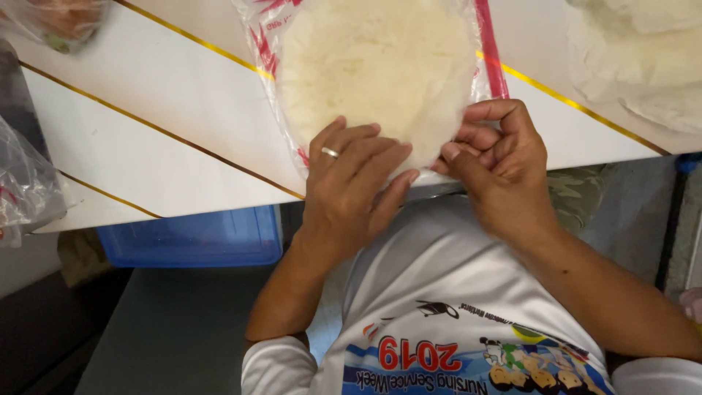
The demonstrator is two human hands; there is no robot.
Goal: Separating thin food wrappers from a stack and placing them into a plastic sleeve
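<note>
A round, pale flatbread (376, 69) lies inside a clear plastic bag (265, 44) with red printing, at the near edge of the white tabletop (146, 139), which has thin gold lines running across it. The left hand (351, 183) rests flat on the near rim of the flatbread, fingers stretched out and close together, pressing on it through the bag; a ring sits on one finger. The right hand (497, 164) is just beside it at the same near rim, its fingers curled in and the thumb meeting them in a pinch on the edge of the bag or the flatbread; which of the two it grips cannot be told.

At the far right corner of the tabletop lies a stack of more pale flatbreads (643, 58). At the far left corner sits another plastic bag (58, 22) with something reddish in it, blurred. A crumpled clear bag (22, 183) hangs over the left edge. Below the near edge, to the left of the person's arms, a blue plastic bin (194, 238) stands on the floor. The person wears a white printed shirt (439, 292).
</note>
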